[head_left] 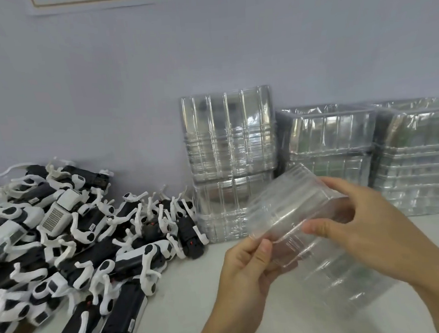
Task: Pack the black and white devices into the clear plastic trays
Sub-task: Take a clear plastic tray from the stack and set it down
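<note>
Hands: left hand (pixel 242 267) and right hand (pixel 357 224) both grip one clear ribbed plastic tray (pixel 292 213).
Stacks: three clear tray stacks (pixel 231 163), centre right.
Devices: uncounted black-and-white pile (pixel 70 241), left.
Surface: white desk (pixel 181 306), pale wall (pixel 129 81).

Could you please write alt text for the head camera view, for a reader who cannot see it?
Two bare hands, the left hand and right hand, grip a clear plastic tray above a white table. A pile of black and white devices lies to the left; stacks of clear trays stand against the wall behind.
</note>
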A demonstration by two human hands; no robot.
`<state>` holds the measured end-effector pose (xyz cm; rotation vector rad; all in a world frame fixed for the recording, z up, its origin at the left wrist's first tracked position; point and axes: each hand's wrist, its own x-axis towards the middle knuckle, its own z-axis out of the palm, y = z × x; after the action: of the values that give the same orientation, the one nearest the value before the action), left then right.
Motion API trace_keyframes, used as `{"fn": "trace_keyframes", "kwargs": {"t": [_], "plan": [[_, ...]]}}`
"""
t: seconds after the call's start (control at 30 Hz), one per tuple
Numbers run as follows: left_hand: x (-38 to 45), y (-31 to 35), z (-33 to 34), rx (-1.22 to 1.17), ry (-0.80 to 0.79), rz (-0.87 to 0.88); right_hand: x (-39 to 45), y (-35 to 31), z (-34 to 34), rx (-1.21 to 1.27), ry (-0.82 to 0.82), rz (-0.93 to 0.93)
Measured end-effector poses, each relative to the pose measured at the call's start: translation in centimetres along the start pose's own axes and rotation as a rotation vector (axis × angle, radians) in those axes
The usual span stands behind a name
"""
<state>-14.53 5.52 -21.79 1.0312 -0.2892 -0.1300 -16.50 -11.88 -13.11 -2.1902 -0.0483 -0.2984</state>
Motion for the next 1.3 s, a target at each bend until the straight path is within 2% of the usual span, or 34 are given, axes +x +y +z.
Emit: {"fn": "trace_keyframes", "kwargs": {"t": [0.13, 0.3, 0.37, 0.5, 0.67, 0.9, 1.0, 1.13, 1.3], "plan": [[0.0, -0.3, -0.8, 0.032, 0.049, -0.017, 0.0, 0.6, -0.6, 0.025, 0.045, -0.021], [-0.6, -0.3, -1.9, 0.021, 0.152, -0.015, -0.1, 1.5, -3.3, 0.057, 0.263, -0.070], [-0.7, -0.2, -1.8, -0.001, 0.167, -0.028, -0.6, 1.7, -4.2, 0.025, 0.296, -0.084], [-0.8, -0.3, -0.8, -0.002, 0.145, -0.056, -0.5, 2.0, -3.8, -0.021, 0.117, -0.017], [-0.6, -0.4, -0.9, -0.015, 0.149, -0.052, -0.3, 1.4, -2.0, 0.009, 0.009, -0.099], [-0.4, 0.0, -1.3, -0.056, 0.106, -0.019, -0.3, 0.2, -0.1, 0.137, 0.132, -0.209], [-0.1, -0.2, -1.2, -0.059, 0.076, -0.026, -0.3, -0.3, 0.3, 0.144, 0.038, -0.209], [0.3, -0.6, -1.0, -0.046, 0.060, 0.003, -0.2, -0.8, 1.4, 0.021, -0.120, -0.173], [0.7, -0.5, -0.9, 0.028, 0.102, 0.029, 0.1, -0.5, 1.4, 0.083, 0.006, -0.198]]}}
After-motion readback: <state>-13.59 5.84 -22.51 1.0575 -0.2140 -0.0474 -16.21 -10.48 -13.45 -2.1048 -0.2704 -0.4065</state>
